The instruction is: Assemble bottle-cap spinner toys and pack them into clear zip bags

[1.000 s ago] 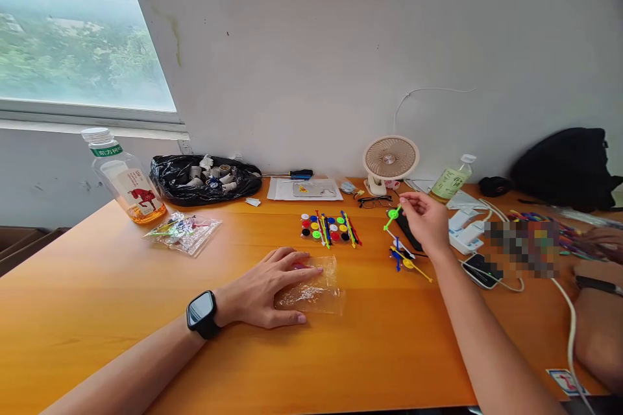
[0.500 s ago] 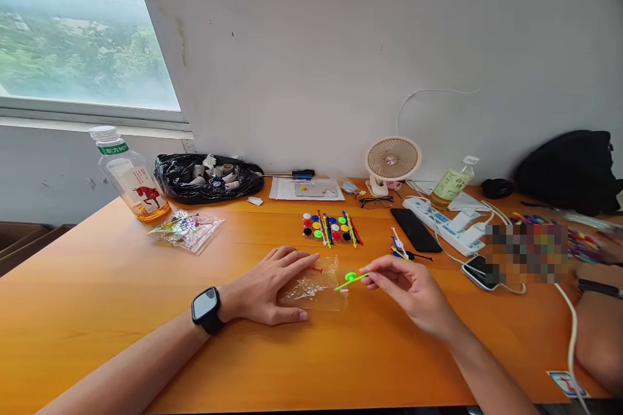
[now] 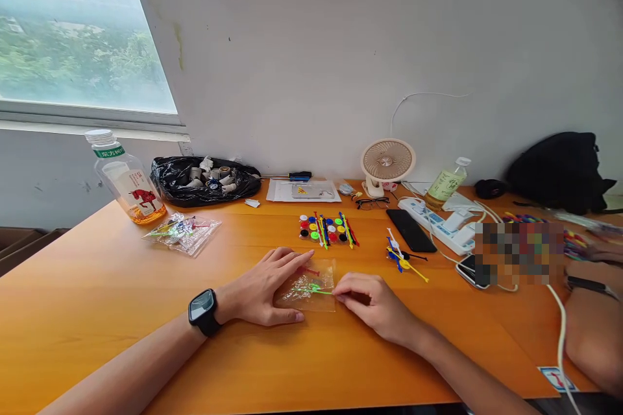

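Note:
A clear plastic bag (image 3: 318, 303) lies flat on the wooden table, with my left hand (image 3: 263, 288) spread over its left part, fingers stretched out. Inside it show a red arrow-shaped plastic piece (image 3: 307, 271), partly under my fingers, and a green arrow spinner (image 3: 314, 288) with a round hub. My right hand (image 3: 367, 301) pinches the green spinner's tail end at the bag's right edge. Farther right sits a small pile of blue, white, black and yellow arrow spinners (image 3: 403, 260). Beyond the bag are rows of coloured round pieces (image 3: 337, 228) and arrows (image 3: 321, 230).
At left, a filled clear bag (image 3: 185, 233) lies near a tea bottle (image 3: 129, 181) and a black plastic bag (image 3: 170, 188). A fan (image 3: 388, 161), phone (image 3: 411, 230) and power strip (image 3: 431, 224) stand right. Another person's arm (image 3: 591, 324) rests at far right.
My right hand has moved left and brought the green spinner into the bag. A yellow arrow now shows on the pile where my right hand was. My left hand stays on the bag.

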Demonstrator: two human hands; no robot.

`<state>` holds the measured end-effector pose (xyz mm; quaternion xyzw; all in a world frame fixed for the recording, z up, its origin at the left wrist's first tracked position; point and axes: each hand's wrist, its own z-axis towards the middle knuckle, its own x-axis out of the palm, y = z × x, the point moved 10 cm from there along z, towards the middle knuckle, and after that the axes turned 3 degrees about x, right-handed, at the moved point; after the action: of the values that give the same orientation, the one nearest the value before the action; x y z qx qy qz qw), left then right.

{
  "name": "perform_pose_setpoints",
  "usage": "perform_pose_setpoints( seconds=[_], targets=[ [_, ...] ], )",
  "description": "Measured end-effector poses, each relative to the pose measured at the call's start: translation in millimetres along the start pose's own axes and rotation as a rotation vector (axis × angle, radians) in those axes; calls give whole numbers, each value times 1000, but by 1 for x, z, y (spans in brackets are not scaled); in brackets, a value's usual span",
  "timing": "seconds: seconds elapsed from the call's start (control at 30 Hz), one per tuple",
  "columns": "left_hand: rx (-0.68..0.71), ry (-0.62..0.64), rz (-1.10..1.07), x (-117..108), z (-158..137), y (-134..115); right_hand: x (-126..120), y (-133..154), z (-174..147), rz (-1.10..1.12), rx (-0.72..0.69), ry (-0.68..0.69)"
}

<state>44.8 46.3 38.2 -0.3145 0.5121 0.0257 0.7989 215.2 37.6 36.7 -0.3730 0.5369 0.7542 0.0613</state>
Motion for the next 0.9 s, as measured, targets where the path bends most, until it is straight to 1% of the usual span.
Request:
perform_pose_setpoints(
  seconds=[0.1, 0.17, 0.3, 0.37, 0.5, 0.67, 0.9],
  targets=[
    [-10, 7, -2, 1, 0, 1, 6, 6, 11, -54, -42, -26],
    [-11, 8, -4, 0, 0, 1, 7, 7, 18, -121, -45, -79],
    [-1, 6, 4, 0, 1, 0, 2, 2, 26, -197, 5, -227],
    [2, 6, 9, 0, 1, 0, 2, -3, 27, -190, 43, -259],
    [-2, -2, 10, 0, 0, 0, 9, -8, 28, -172, 83, -239],
    [-23, 15, 14, 2, 0, 2, 13, -3, 28, -216, 68, -208],
    [-18, -7, -6, -1, 1, 1, 14, 7, 30, -314, -30, -146]
  ],
)
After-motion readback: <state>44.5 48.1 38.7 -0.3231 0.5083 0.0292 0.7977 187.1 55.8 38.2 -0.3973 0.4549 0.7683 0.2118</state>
